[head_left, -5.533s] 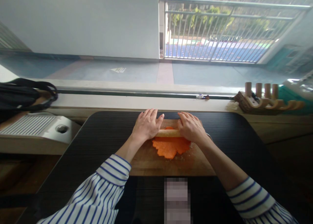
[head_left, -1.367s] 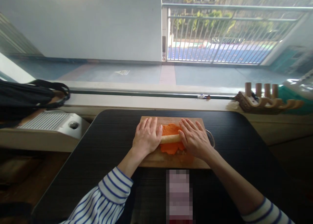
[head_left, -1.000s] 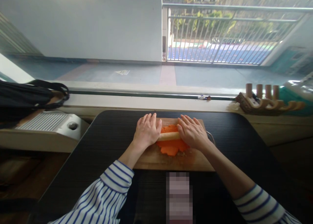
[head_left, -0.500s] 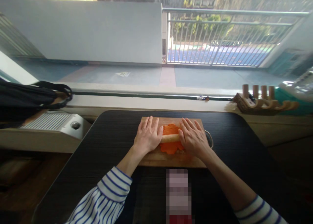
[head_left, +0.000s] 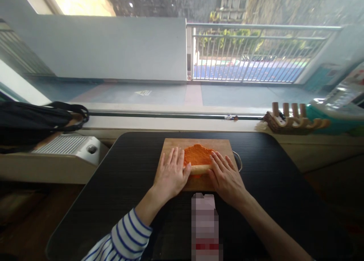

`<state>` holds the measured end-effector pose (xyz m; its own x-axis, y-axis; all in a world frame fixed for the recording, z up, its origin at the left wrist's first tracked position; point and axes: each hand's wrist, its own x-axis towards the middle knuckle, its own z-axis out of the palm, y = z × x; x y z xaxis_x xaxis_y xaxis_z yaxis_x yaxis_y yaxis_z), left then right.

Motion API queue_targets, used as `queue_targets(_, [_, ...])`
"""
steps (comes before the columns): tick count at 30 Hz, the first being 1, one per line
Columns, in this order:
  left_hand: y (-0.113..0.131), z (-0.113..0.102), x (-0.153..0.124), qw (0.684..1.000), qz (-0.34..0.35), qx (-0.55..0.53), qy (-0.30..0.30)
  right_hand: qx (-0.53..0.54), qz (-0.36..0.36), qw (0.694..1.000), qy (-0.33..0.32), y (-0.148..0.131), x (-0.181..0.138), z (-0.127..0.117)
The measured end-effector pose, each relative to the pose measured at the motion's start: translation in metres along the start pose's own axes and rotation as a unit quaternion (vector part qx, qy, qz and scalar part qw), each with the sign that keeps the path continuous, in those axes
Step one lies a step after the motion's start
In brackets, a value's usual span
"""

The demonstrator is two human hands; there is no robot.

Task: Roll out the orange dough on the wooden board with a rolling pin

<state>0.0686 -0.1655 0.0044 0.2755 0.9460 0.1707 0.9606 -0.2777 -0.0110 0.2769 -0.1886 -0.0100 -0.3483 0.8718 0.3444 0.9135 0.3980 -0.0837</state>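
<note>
A pale wooden rolling pin [head_left: 200, 170] lies crosswise over a flattened sheet of orange dough [head_left: 198, 155], or a similar soft mass, on a wooden cutting board [head_left: 174, 142]. My left hand [head_left: 170, 173] rests flat on the pin's left part, fingers stretched forward, thumb beside the pin. Over its right part, my right hand [head_left: 227, 177] presses with fingers extended, palm down. Both ends of the pin are hidden under my hands. Most of the orange sheet shows beyond the pin; only a little shows on the near side.
The board lies on a black table [head_left: 127, 177], its metal handle [head_left: 238, 161] at the right. A blurred-out pinkish packet [head_left: 204, 219] is nearer me. Along the window sill stand a wooden rack [head_left: 295, 120] and a teal container [head_left: 341, 120]. A black bag [head_left: 34, 118] is at the left.
My hands and the rolling pin have moved toward me over the orange sheet. More of the sheet now shows beyond the pin. The view has shifted slightly.
</note>
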Motion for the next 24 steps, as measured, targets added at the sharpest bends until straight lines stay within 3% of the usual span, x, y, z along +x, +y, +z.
queue_targets(8, [0.006,-0.003,-0.020,0.999,0.025,0.008,0.030,-0.018,-0.031,0.999,0.003,-0.004,-0.024,-0.003])
queue_targets(24, [-0.006,0.011,0.023,1.000,-0.009,0.001,0.026,-0.025,0.000,0.999,-0.040,0.008,0.028,-0.001])
